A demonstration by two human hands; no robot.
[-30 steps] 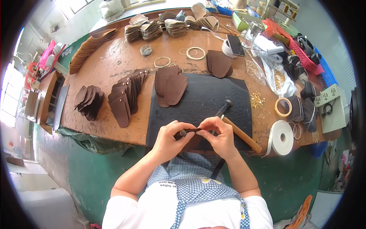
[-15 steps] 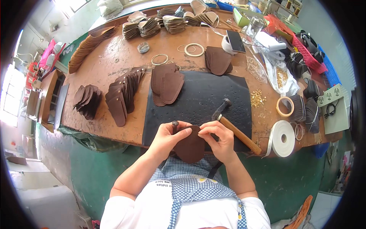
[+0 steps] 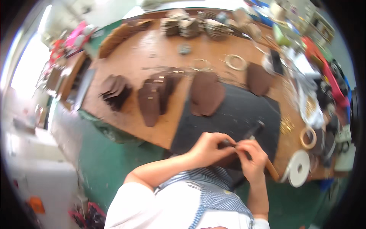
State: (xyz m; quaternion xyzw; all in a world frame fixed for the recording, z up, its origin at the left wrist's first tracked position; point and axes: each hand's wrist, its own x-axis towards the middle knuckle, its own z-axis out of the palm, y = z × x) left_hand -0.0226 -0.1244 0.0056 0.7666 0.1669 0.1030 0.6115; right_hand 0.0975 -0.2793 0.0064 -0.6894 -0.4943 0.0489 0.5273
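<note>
Hands together at the mat's near edge, left hand (image 3: 207,148) and right hand (image 3: 252,158) pinching a brown leather piece (image 3: 227,159).

Workbench (image 3: 160,57): wood, brown, worn and matt.
Mat (image 3: 236,114): black, matt, rubber-like.
Cut pieces (image 3: 206,93): dark brown leather, matt, smooth.
Held piece (image 3: 228,160): same dull brown leather, between both hands.
Hammer (image 3: 263,149): dark metal head, pale wooden handle.
Tape roll (image 3: 298,168): white, smooth.
Apron (image 3: 213,191): checked cloth.
</note>
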